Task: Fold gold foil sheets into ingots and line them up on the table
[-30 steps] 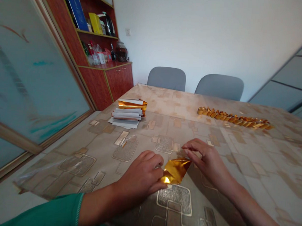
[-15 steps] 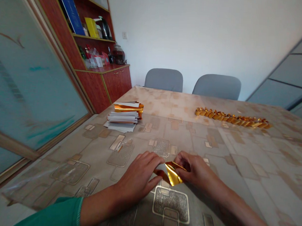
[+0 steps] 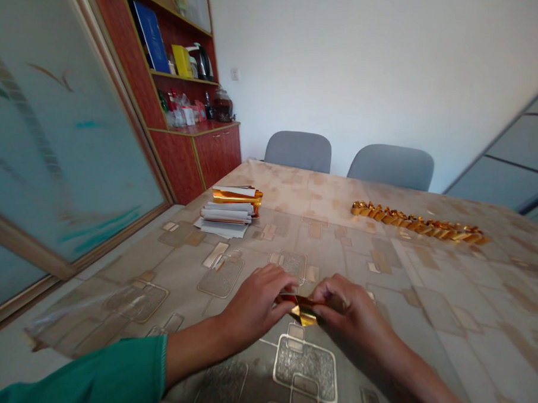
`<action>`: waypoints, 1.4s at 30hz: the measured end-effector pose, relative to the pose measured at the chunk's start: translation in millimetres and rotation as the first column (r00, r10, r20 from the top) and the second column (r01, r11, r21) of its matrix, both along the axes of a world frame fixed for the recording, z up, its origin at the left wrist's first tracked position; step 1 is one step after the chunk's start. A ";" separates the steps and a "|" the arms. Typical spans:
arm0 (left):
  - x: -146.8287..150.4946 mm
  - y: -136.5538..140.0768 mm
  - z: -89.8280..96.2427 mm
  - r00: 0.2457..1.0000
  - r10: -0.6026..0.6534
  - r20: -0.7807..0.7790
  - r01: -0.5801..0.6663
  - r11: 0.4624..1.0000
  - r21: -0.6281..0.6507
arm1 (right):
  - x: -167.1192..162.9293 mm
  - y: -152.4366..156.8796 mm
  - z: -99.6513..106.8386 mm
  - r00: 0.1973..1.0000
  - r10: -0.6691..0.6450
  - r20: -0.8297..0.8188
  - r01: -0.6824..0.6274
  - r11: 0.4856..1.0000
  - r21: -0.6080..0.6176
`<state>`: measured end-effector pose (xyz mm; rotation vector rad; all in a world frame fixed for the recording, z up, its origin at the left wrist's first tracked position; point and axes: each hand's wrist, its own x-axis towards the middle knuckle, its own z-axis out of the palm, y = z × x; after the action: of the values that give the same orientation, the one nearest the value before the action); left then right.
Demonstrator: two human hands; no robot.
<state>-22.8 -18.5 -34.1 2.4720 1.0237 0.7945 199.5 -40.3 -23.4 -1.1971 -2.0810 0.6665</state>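
Between my two hands is a small folded piece of gold foil paper (image 3: 307,317), just above the patterned tablecloth (image 3: 306,363). My left hand (image 3: 265,299) pinches its left end between thumb and fingers. On the other side my right hand (image 3: 342,303) grips the right end, its fingers curled and thumb pressed on the front. Parts of the foil paper are hidden behind the fingers. A stack of foil-and-white paper sheets (image 3: 228,214) lies beyond my left hand. Farther off to the right, a row of folded gold pieces (image 3: 417,223) runs across the table.
Two grey chairs (image 3: 298,150) stand at the far side, against the white wall (image 3: 368,63). A red-brown cabinet (image 3: 213,154) with bottles and boxes is at the back left. Along the left side is a frosted glass door (image 3: 76,128).
The gold foil paper has turned and now shows a smaller, flatter face. My hands have drawn closer together around it. The whole view has shifted slightly, moving the surroundings right and down.
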 end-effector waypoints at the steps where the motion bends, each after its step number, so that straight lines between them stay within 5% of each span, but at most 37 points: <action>1: -0.1 0.0 -0.5 1.000 -0.015 0.022 0.014 0.999 0.034 | -0.9 -1.9 3.5 1.000 0.005 -0.009 -0.004 1.000 0.031; 6: 0.1 -5.7 -4.0 0.994 -0.090 0.056 0.071 0.959 0.275 | -4.0 -14.6 18.8 0.989 0.104 0.102 -0.122 0.974 0.188; 11: 3.3 -10.3 -11.2 0.985 -0.118 -0.123 0.160 0.893 0.421 | 1.9 -22.0 10.8 0.921 0.207 0.330 -0.286 0.935 0.210; 18: -6.9 -12.9 -5.7 0.918 -0.268 -0.293 0.345 0.903 0.256 | 11.4 -20.9 -0.2 0.911 0.303 0.280 -0.311 0.950 -0.017; 29: -16.9 -22.1 0.4 0.878 -0.335 -0.341 0.414 0.890 0.192 | 20.0 -16.0 11.6 0.902 0.371 0.223 -0.355 0.928 -0.109; 35: -10.9 -14.7 3.2 0.884 -0.406 -0.233 0.439 0.892 0.107 | 23.6 -9.2 5.5 0.967 0.231 0.111 -0.202 0.952 -0.228; 42: -11.2 -17.2 -1.7 0.897 -0.373 -0.238 0.385 0.923 0.007 | 18.9 -3.8 -8.1 0.983 0.122 0.136 -0.097 0.979 -0.179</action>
<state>-34.0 -35.7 -35.8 2.7351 0.5563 0.4200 218.4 -44.2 -31.5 -1.2654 -2.2628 0.8473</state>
